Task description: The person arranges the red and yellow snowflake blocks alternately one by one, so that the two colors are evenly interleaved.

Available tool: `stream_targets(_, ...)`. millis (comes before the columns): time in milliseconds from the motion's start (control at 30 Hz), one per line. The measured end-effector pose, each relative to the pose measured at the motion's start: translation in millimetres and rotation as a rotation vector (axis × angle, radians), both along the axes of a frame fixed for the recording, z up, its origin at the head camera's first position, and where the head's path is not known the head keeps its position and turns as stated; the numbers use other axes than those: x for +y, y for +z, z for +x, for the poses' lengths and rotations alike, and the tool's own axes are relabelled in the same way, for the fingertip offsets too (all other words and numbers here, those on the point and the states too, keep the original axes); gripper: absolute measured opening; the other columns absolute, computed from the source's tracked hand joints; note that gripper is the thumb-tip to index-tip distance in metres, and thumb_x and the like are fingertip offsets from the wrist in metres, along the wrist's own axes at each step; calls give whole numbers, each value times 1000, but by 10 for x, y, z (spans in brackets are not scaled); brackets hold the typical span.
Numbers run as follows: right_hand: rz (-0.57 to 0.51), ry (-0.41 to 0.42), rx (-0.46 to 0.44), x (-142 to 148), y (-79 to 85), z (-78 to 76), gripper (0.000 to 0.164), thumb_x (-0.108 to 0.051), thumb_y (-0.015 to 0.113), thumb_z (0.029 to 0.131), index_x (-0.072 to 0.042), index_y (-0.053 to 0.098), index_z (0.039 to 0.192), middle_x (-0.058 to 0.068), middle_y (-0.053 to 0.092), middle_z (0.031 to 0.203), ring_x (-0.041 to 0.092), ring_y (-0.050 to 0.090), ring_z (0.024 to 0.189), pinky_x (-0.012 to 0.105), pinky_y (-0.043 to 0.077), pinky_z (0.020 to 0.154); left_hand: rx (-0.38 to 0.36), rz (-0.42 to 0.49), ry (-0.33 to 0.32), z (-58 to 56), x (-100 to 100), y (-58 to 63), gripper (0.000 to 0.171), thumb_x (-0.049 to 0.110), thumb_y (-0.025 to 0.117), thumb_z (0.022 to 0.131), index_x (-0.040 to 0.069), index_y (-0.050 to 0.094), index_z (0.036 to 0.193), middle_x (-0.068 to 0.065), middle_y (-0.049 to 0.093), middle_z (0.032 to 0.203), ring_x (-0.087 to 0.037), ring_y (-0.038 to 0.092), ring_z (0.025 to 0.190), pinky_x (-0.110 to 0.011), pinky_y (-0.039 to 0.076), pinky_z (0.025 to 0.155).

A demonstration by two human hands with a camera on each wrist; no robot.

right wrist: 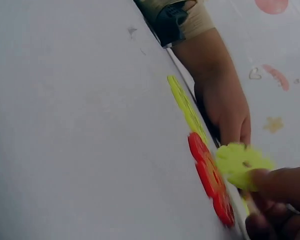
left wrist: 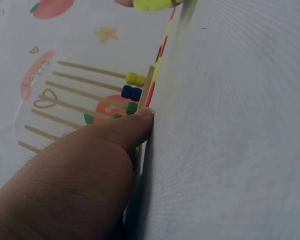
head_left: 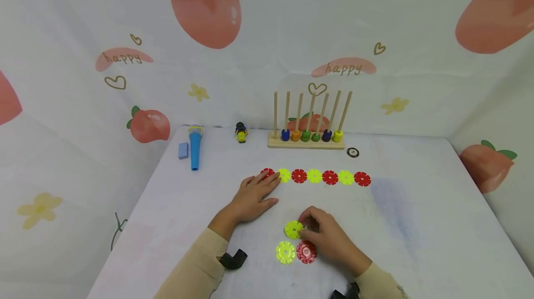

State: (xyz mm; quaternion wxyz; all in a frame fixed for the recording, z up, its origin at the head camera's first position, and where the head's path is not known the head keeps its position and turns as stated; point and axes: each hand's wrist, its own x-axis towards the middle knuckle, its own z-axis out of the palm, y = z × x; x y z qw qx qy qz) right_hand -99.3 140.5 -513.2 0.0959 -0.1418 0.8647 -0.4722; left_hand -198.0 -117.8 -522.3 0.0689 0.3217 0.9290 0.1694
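Beige sleeves [head_left: 193, 264] nearest, the right hand [head_left: 331, 238] pinches a yellow disc [head_left: 292, 230], probably light, stiff, best held by its rim, well inside the surface's [head_left: 450, 215] far edge, left hand's [head_left: 249, 200] fingers spread

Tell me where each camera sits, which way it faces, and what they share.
Head: worn on the head, facing forward and down at the white table; left hand, right hand and beige cloth sleeves show.
Left wrist: on it, looking past that hand to the wooden seven-peg bead rack.
Right wrist: on it, looking at that hand pinching a yellow notched plastic disc; left forearm behind.
Head and right wrist share the disc.
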Motion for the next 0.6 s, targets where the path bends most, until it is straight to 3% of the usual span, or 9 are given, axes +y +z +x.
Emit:
stream_targets(100,-155,-50,-67,81,170,5,14,-16,68,90,-20,62,102,0,62,90,22,58,81,29,50,70,-7,4,-1,-3,6,-10,65,54,44,96,30,23,153,14,13,157,-19,4,144,-52,8,110)
stream_targets(200,-232,-140,-55,256,289,-56,14,-8,65,91,-8,62,105,10,63,91,30,60,79,33,52,68,-2,12,-3,-5,10,-22,65,54,44,96,30,23,153,14,13,157,-18,4,144,-52,8,110)
stream_targets(267,-262,-222,-24,460,205,-149,15,-10,64,92,-6,62,106,13,63,92,32,61,77,36,53,65,6,17,-5,-6,11,-24,65,54,44,96,29,24,153,13,14,157,-18,4,144,-52,9,109)
stream_targets(367,-242,-394,20,803,61,-274,21,-21,65,93,-7,62,108,13,62,95,29,62,75,34,54,63,10,24,-7,-4,11,-22,65,54,44,96,29,24,153,13,14,157,-19,4,144,-53,9,109)
stream_targets(467,-151,-550,70,1144,-41,-339,29,-33,63,94,-10,62,112,10,61,97,23,61,74,26,52,59,19,26,-10,-3,3,-29,65,54,44,96,29,24,153,12,14,157,-20,5,144,-53,9,109)
stream_targets(600,-33,-713,99,1491,-80,-369,33,-34,57,96,-8,61,116,8,58,98,19,61,74,19,50,58,29,19,-10,-4,-6,-38,65,54,44,96,29,24,153,12,14,158,-20,5,144,-53,9,109)
